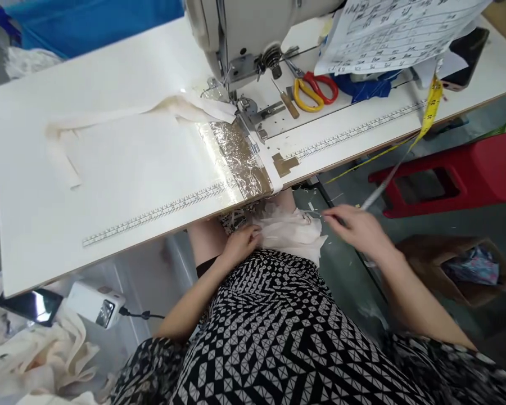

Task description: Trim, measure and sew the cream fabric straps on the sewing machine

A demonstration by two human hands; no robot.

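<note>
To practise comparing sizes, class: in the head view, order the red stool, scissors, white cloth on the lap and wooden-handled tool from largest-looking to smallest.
1. Red stool, though the picture's edge cuts it off
2. White cloth
3. Scissors
4. Wooden-handled tool

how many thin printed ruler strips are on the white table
2: one thin printed ruler strip left of the shiny brown taped patch, another right of it. The white printed sheet may hide more.

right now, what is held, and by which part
The left hand touches crumpled white fabric at its left side, grip unclear; the right hand apparently pinches a thin pale strand by one end.
</note>
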